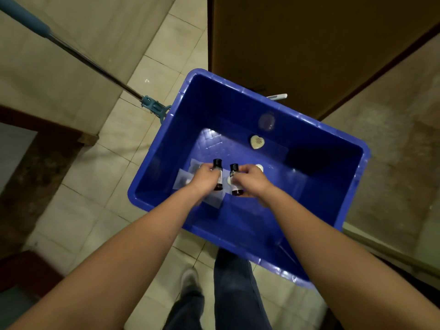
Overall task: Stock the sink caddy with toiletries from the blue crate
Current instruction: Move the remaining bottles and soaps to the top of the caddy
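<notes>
The blue crate (316,139) stands on the tiled floor below me, and both my hands reach into it. My left hand (203,178) grips a small dark bottle with a black cap (217,166). Beside it, my right hand (252,179) holds a second dark bottle (234,178) of the same kind. A cream heart-shaped soap (257,141) lies on the crate floor farther back. Small clear sachets (183,181) lie under my left hand, and a pale round item (260,167) peeks out behind my right hand. No sink caddy is in view.
A mop with a blue handle and metal pole (78,55) leans from the upper left down to the crate's left corner. A brown door (309,44) stands behind the crate. My legs and a shoe (190,279) show at the bottom.
</notes>
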`<action>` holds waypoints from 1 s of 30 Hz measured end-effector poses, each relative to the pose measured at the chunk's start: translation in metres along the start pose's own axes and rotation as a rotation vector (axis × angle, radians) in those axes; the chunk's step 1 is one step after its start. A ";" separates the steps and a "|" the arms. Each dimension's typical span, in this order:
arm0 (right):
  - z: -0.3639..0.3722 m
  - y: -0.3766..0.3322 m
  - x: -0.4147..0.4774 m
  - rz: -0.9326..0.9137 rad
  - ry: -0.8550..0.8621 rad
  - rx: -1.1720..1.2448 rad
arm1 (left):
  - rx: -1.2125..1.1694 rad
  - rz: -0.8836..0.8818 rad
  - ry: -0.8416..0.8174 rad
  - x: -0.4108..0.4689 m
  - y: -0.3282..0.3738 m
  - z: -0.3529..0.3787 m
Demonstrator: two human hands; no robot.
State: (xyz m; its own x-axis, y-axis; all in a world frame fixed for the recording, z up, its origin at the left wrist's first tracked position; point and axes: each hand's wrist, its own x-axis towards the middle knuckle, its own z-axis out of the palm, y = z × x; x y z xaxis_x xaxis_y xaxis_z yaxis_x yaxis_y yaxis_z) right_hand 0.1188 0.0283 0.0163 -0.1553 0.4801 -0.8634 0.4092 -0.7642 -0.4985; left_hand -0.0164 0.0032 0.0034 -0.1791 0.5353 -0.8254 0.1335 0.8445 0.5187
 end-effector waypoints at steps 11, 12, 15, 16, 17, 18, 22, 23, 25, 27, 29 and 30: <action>0.004 0.005 -0.118 0.029 0.017 0.407 | -0.435 -0.102 -0.173 -0.103 0.012 -0.005; 0.006 0.007 -0.129 0.011 0.015 0.434 | -0.448 -0.091 -0.198 -0.113 0.013 -0.007; 0.012 0.013 -0.162 -0.046 -0.010 0.539 | -0.419 -0.043 -0.259 -0.143 0.012 -0.013; 0.014 0.015 -0.173 -0.063 -0.016 0.570 | -0.403 -0.026 -0.279 -0.154 0.011 -0.015; 0.016 0.018 -0.184 -0.079 -0.017 0.591 | -0.392 -0.010 -0.294 -0.165 0.009 -0.016; 0.019 0.020 -0.195 -0.096 -0.009 0.601 | -0.385 0.005 -0.303 -0.176 0.008 -0.018; 0.026 0.032 -0.238 -0.184 0.067 0.569 | -0.407 0.034 -0.371 -0.218 0.001 -0.027; 0.027 0.035 -0.248 -0.206 0.090 0.561 | -0.405 0.038 -0.395 -0.229 -0.001 -0.029; 0.029 0.042 -0.268 -0.251 0.126 0.562 | -0.392 0.048 -0.424 -0.250 -0.002 -0.032; 0.031 0.048 -0.288 -0.271 0.153 0.609 | -0.375 0.060 -0.440 -0.270 -0.003 -0.035; 0.033 0.056 -0.306 -0.275 0.174 0.653 | -0.376 0.061 -0.457 -0.291 -0.002 -0.037; 0.034 0.060 -0.315 -0.280 0.181 0.667 | -0.380 0.059 -0.460 -0.302 -0.002 -0.038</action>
State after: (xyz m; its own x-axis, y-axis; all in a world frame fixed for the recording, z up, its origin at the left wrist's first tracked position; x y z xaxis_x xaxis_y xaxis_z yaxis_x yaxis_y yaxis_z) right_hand 0.1617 -0.1838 0.2558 0.0003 0.7143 -0.6999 -0.2659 -0.6746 -0.6886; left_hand 0.0006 -0.1593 0.2602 0.2694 0.5906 -0.7607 -0.2428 0.8060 0.5398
